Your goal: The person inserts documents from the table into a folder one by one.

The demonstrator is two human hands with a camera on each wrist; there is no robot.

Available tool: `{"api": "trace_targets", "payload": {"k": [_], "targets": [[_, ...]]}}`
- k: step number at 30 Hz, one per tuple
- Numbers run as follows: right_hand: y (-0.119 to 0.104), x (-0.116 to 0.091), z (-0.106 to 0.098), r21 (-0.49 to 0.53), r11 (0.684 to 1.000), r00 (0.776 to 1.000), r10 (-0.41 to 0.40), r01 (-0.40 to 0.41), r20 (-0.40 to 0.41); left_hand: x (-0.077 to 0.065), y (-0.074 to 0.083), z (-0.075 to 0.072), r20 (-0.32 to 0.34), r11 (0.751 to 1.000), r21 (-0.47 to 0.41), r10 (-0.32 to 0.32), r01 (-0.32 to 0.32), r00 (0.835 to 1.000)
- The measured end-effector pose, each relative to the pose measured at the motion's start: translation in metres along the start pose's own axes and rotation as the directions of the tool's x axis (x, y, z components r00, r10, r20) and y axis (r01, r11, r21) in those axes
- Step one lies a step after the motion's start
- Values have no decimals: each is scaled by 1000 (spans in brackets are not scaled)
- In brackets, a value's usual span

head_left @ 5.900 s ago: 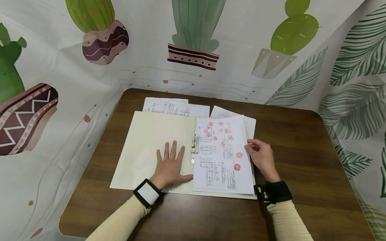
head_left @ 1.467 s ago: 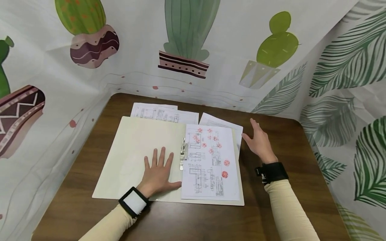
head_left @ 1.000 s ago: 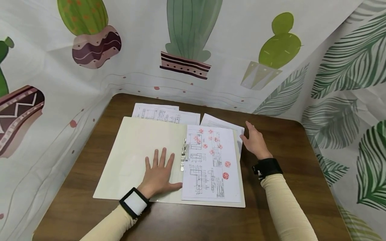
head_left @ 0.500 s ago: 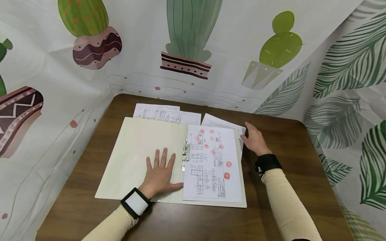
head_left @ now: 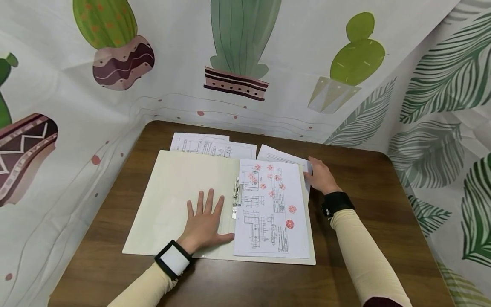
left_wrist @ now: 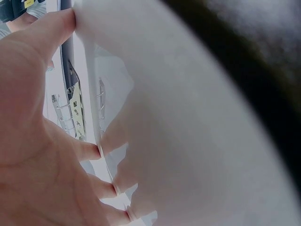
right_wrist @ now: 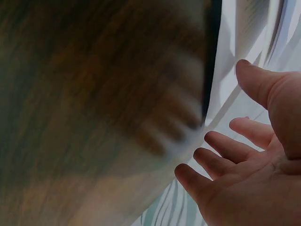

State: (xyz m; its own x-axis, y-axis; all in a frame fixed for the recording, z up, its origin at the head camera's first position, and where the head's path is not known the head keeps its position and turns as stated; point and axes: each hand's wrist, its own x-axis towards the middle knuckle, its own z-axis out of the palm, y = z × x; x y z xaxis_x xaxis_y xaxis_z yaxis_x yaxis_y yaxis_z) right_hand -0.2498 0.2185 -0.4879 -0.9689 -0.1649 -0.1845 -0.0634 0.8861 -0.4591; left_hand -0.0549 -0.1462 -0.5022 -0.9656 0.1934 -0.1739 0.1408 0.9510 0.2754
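A cream folder [head_left: 165,183] lies spread on the table with a metal lever clip [head_left: 237,198] at its middle. On its right half is a stack of punched drawing sheets [head_left: 268,213] with red round stamps. My left hand [head_left: 203,224] rests on the folder's left half, fingers spread and thumb beside the sheets. At the far right corner, my right hand [head_left: 323,175] is at the edge of a loose printed sheet [head_left: 281,154], partly under the folder. In the right wrist view, the fingers of this hand [right_wrist: 244,160] are loosely extended, apart from the thumb, gripping nothing visible.
More loose drawing sheets [head_left: 215,146] stick out behind the folder at the back left. The brown wooden table [head_left: 368,192] extends to the right and front. A cactus-printed cloth [head_left: 184,98] hangs behind it.
Earlier, my right hand held the stamped sheet's right edge; that sheet now lies flat. The right hand has moved back, then inward to the loose sheet's edge. My left hand stays on the folder.
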Motion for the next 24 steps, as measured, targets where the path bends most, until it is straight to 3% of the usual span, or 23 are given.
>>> {"api": "trace_targets", "payload": {"k": [11, 24], "targets": [[2, 2, 6, -24, 1000, 1000, 13, -13, 9, 1, 0, 2, 8, 1000, 4, -1, 1, 1000], [2, 0, 10, -55, 998, 999, 3, -5, -48, 2, -1, 2, 4, 1000, 20, 4, -4, 1000]]}}
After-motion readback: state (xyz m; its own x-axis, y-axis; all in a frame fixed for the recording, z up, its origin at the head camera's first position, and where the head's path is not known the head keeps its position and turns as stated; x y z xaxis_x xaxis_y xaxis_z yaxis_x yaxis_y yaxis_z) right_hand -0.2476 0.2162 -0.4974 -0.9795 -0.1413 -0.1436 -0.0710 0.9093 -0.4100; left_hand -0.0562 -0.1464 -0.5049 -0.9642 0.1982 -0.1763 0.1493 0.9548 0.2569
